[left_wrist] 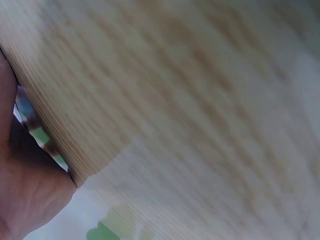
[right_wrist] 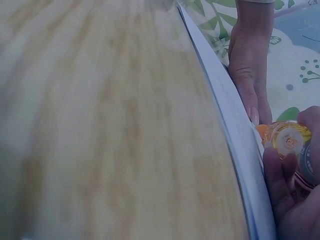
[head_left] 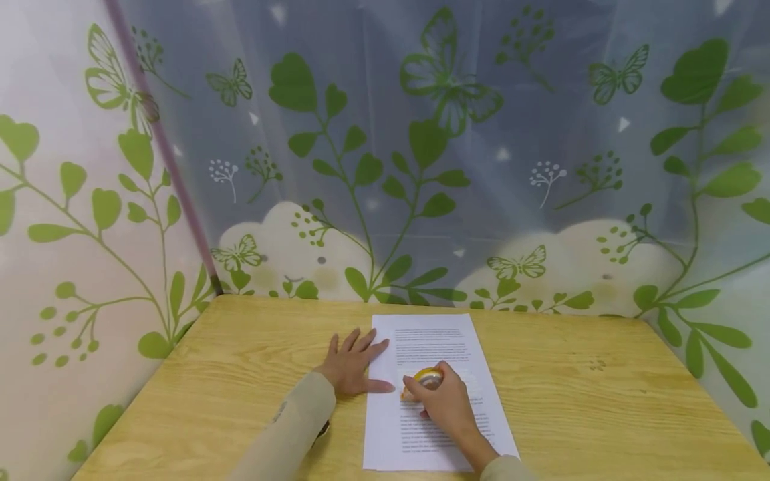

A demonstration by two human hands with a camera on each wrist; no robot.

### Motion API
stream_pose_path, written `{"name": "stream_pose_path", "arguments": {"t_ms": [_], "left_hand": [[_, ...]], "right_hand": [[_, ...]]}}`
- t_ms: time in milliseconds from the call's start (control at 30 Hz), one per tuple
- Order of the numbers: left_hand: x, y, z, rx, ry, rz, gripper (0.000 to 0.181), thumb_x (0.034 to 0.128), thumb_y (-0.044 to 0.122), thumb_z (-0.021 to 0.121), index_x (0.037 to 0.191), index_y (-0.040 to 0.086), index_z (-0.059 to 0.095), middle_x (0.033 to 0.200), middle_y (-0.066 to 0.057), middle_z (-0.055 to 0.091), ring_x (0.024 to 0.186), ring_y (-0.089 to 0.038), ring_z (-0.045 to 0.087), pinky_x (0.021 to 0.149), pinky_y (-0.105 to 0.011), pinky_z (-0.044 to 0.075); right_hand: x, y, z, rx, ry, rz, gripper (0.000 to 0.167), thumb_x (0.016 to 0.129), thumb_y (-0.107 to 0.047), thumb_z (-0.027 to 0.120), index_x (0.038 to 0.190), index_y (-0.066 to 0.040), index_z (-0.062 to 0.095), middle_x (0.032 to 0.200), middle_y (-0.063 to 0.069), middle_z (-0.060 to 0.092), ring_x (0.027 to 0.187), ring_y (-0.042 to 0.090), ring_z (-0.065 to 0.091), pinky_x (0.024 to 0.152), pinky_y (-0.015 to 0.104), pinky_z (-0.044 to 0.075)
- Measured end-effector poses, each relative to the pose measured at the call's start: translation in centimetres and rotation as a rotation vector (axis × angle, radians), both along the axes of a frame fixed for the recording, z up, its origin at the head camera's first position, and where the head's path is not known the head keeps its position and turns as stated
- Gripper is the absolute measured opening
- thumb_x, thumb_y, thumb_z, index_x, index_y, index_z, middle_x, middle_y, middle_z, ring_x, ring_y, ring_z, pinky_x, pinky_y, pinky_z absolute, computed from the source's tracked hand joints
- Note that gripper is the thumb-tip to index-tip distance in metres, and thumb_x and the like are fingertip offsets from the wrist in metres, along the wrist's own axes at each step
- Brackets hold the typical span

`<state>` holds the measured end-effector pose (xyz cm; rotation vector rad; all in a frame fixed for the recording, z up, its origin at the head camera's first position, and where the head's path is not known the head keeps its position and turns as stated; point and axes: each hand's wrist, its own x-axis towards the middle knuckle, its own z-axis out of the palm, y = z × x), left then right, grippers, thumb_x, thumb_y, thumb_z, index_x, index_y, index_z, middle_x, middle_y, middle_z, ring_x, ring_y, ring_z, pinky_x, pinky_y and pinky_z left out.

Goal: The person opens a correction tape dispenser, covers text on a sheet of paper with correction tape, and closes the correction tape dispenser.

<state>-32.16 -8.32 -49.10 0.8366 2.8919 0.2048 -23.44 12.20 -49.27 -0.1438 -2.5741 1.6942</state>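
Observation:
A printed sheet of paper (head_left: 481, 414) lies on the wooden table, with at least one more sheet edge showing under it. My right hand (head_left: 450, 404) grips an orange and clear correction tape (head_left: 430, 379), its tip down on the text near mid-page. In the right wrist view the dispenser (right_wrist: 290, 140) shows its round reel between the fingers. My left hand (head_left: 353, 366) lies with fingers spread at the paper's left edge, thumb and fingertips on the sheet. Only part of that hand (left_wrist: 37, 185) appears in the left wrist view.
The wooden table (head_left: 601, 401) extends to both sides of the paper. Behind it and along the sides hangs a curtain (head_left: 385, 200) printed with leaves and butterflies. A dark item, partly hidden, shows at the left wrist.

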Motion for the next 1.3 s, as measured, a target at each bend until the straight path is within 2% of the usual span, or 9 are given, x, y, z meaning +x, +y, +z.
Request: {"name": "stream_pose_path", "arguments": {"t_ms": [500,800,1300], "left_hand": [[0.21,0.14,0.37,-0.020,0.000,0.004,0.094,0.0755,0.082,0.045,0.151,0.029,0.028,0.158,-0.004,0.017,0.143,-0.036,0.010,0.106,-0.065,0.006],[0.11,0.08,0.43,-0.012,0.001,0.005,0.094,0.0758,0.081,0.046,0.151,0.029,0.029,0.158,-0.005,0.018,0.142,-0.036,0.011,0.106,-0.066,0.005],[0.25,0.05,0.58,-0.003,-0.005,-0.004,0.093,0.0766,0.080,0.047,0.151,0.028,0.029,0.158,-0.005,0.018,0.143,-0.036,0.011,0.106,-0.065,0.006]], "right_hand": [[0.17,-0.32,-0.15,0.037,0.005,0.023,0.050,0.082,-0.044,0.074,0.099,-0.004,0.049,0.073,0.003,0.061,0.046,0.015,0.057,0.047,0.029,0.051],[0.38,-0.34,0.43,0.042,0.053,0.068,0.047,0.082,-0.037,0.075,0.097,-0.003,0.046,0.075,0.003,0.062,0.047,0.014,0.057,0.045,0.027,0.050],[0.37,0.47,0.18,0.070,0.039,0.047,0.044,0.082,-0.037,0.075,0.094,-0.006,0.046,0.069,-0.001,0.063,0.044,0.014,0.055,0.044,0.028,0.049]]}}
